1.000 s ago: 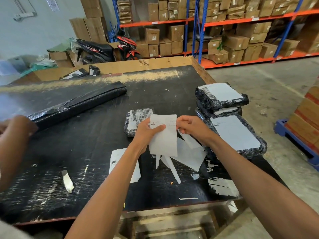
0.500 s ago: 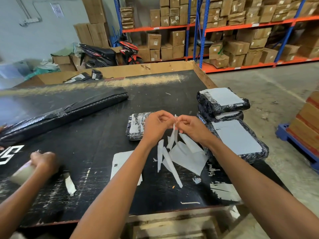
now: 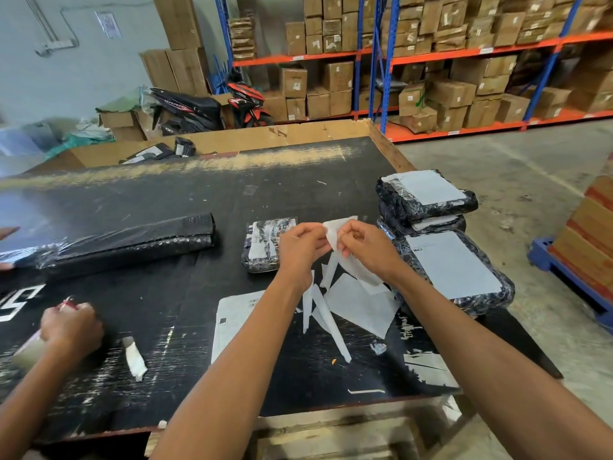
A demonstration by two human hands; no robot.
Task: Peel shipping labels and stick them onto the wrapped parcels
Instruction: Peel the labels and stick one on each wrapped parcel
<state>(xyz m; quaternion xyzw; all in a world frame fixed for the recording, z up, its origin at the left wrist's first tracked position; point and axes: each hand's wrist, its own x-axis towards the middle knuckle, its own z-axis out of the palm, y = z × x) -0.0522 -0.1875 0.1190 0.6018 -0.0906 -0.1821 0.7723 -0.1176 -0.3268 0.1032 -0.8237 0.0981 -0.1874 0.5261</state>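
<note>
My left hand (image 3: pixel 300 247) and my right hand (image 3: pixel 368 249) pinch the same white shipping label (image 3: pixel 335 227) above the black table (image 3: pixel 139 200), its lower part curling down under my right hand. Just behind my left hand lies a small black wrapped parcel (image 3: pixel 262 244) with a white patch on top. To the right are a large labelled parcel (image 3: pixel 454 267) and a stack of two labelled parcels (image 3: pixel 424 194). Peeled backing strips and sheets (image 3: pixel 358 303) lie under my hands. A printed label sheet (image 3: pixel 232 320) lies flat by my left forearm.
Another person's hand (image 3: pixel 71 327) works at the left edge with a tape roll. A long black wrapped roll (image 3: pixel 116 240) lies across the left of the table. A blue pallet with boxes (image 3: pixel 583 260) stands on the floor at right; shelving with cartons fills the back.
The label was held flat and face-up a second ago; my hands then came together on its edge and now pull it apart, one layer curling. The other person's hand moved down to the tape roll.
</note>
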